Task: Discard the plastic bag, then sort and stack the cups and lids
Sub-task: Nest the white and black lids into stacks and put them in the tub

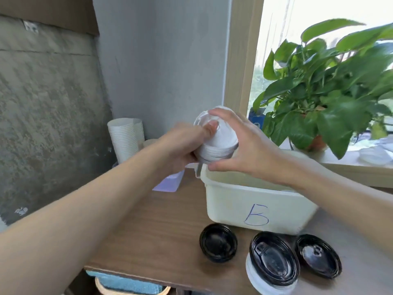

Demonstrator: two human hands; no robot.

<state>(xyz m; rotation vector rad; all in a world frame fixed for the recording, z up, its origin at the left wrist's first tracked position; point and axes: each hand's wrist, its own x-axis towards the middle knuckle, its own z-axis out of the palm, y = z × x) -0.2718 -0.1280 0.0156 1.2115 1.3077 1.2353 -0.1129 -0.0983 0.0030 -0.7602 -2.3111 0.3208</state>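
Step in hand: sorting of the lids, as it seems; no plastic bag shows anywhere in view
White lid stack [219, 143]: held in the air between both hands, tilted, just above the far left corner of the cream bin [255, 205] marked "B"
Left hand [180, 145]: grips the stack from the left side, fingers curled round its edge, the thumb pressed on the upper face
Right hand [253, 145]: fingers spread wide and curved over the top of the stack, the thumb under its lower rim, so the stack is pinched between them
Next move: probably to square the lids together and set the stack down upright; this needs an even squeeze from both sides, because thin nested lids can slide apart
Black lids [218, 241]: three groups lie on the table [148, 231] in front of the bin, the middle one on top of more white lids
Paper cups [123, 139]: stacked by the wall, well apart from the hands
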